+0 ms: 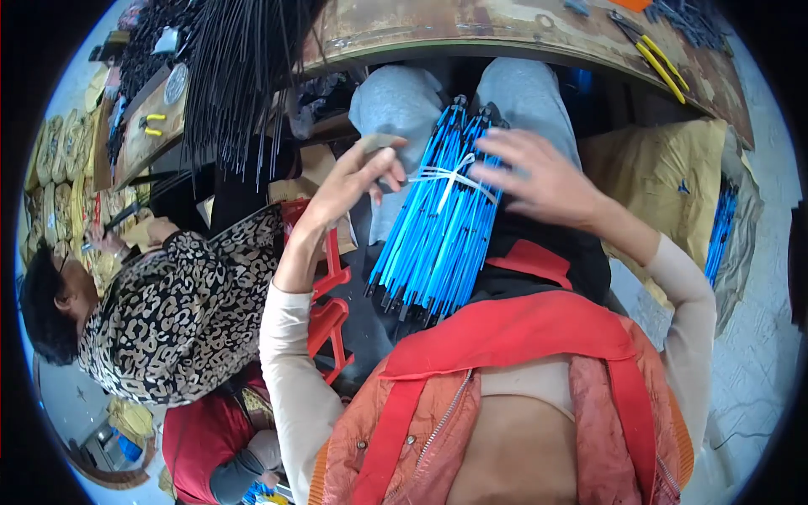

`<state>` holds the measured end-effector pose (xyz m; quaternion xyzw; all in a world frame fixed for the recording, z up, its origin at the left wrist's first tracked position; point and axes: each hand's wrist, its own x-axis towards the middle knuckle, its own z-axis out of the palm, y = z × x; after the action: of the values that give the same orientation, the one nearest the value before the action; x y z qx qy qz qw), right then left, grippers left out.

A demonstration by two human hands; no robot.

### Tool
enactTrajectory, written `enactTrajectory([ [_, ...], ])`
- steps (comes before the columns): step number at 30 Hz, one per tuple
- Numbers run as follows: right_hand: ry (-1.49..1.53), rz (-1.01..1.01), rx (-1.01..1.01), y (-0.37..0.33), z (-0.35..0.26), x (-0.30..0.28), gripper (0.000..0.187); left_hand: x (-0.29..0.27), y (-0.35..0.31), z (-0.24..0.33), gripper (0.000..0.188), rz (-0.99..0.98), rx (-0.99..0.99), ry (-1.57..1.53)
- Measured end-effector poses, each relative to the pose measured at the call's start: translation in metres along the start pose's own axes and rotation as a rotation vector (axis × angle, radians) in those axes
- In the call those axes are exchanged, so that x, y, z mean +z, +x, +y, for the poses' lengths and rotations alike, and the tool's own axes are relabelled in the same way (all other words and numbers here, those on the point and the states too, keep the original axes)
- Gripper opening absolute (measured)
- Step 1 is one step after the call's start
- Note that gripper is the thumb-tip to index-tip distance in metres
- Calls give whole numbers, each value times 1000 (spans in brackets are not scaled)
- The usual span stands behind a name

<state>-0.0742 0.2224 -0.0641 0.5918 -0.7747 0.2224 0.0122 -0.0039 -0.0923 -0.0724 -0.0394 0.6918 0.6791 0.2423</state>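
Note:
A bundle of thin blue rods with black ends (433, 236) lies across my lap, slanting over my grey-trousered legs. White strips (454, 177) cross around its upper part and are knotted in the middle, with loose ends sticking out. At the left of the bundle, my left hand (358, 177) hovers with loosely bent, parted fingers close to one strip end; nothing shows in it. My right hand (539, 175) is over the bundle's right side, fingers stretched out and blurred by motion. Whether its fingertips touch the strips or rods is hard to tell.
Ahead stands a worn wooden table (471, 25) with yellow-handled pliers (661, 67). Black rods (244, 84) hang over its left end. A brown sack (665, 185) is at right, near more blue rods (724, 223). A co-worker in a patterned top (194, 311) sits left, beside a red stool (328, 320).

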Motion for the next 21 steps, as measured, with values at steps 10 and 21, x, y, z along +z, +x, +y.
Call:
enactTrajectory([
  [10,104,-22,-325,19,24,56,73,-20,-37,-28,29,345,-27,-132],
  [21,-21,-348,680,-16,215,98,74,4,4,-75,21,925,487,763],
])
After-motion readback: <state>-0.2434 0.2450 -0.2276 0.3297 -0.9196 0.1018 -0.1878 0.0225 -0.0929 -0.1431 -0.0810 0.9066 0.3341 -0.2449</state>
